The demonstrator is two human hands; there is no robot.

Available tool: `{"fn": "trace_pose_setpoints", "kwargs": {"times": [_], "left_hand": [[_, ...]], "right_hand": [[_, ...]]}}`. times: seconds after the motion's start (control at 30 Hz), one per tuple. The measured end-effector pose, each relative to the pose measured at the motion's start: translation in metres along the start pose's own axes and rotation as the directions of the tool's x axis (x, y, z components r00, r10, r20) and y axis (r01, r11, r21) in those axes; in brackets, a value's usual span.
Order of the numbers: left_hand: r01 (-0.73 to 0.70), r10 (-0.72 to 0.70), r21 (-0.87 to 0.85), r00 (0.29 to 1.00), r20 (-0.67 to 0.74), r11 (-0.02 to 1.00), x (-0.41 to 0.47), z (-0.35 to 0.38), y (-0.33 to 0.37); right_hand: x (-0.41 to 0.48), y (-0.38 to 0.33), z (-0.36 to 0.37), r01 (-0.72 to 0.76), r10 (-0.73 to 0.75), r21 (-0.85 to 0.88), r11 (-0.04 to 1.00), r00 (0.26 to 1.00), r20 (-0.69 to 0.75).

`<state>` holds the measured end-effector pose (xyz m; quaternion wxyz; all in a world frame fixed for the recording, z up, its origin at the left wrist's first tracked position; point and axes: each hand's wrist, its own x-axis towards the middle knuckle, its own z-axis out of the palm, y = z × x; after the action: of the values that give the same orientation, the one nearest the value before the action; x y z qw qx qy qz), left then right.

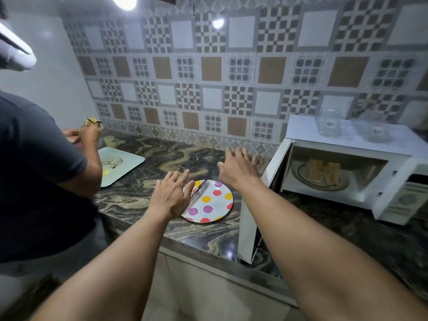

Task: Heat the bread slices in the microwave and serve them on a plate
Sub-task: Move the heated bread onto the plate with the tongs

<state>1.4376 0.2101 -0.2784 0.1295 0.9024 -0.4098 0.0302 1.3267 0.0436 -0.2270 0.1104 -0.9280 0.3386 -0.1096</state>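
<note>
A white microwave stands at the right of the counter with its door swung open toward me. Inside it, bread slices lie on the glass turntable. A white plate with coloured dots sits on the counter left of the door, with metal tongs lying across its left rim. My left hand hovers open over the plate's left edge. My right hand is open too, fingers spread, above the counter between the plate and the door.
Another person in a dark shirt stands at the left, hands busy over a pale rectangular tray. Clear plastic containers rest on the microwave's top. The marbled counter's front edge runs diagonally below the plate.
</note>
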Motion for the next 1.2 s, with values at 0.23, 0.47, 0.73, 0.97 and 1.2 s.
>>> {"fn": "trace_pose_setpoints", "kwargs": {"times": [0.23, 0.47, 0.73, 0.97, 1.2], "left_hand": [[0.005, -0.005, -0.002, 1.000, 0.025, 1.000, 0.049, 0.016, -0.042], [-0.006, 0.014, -0.092, 0.996, 0.092, 0.996, 0.106, 0.075, -0.088], [-0.060, 0.099, -0.237, 0.982, 0.160, 0.970, 0.157, 0.124, -0.123], [-0.099, 0.172, -0.274, 0.951, 0.258, 0.957, 0.177, 0.176, -0.151], [-0.088, 0.108, -0.080, 0.952, 0.286, 0.993, 0.200, 0.194, -0.161]], "right_hand": [[0.042, -0.024, 0.032, -0.023, 0.023, 0.039, 0.999, 1.000, 0.001], [0.065, -0.033, 0.084, -0.157, 0.155, 0.065, 0.985, 0.987, 0.037], [0.080, -0.031, 0.145, -0.355, 0.353, 0.103, 0.929, 0.935, 0.040], [0.079, -0.001, 0.214, -0.521, 0.511, 0.076, 0.850, 0.852, 0.114], [0.079, 0.021, 0.247, -0.582, 0.573, 0.008, 0.813, 0.803, 0.161]]}}
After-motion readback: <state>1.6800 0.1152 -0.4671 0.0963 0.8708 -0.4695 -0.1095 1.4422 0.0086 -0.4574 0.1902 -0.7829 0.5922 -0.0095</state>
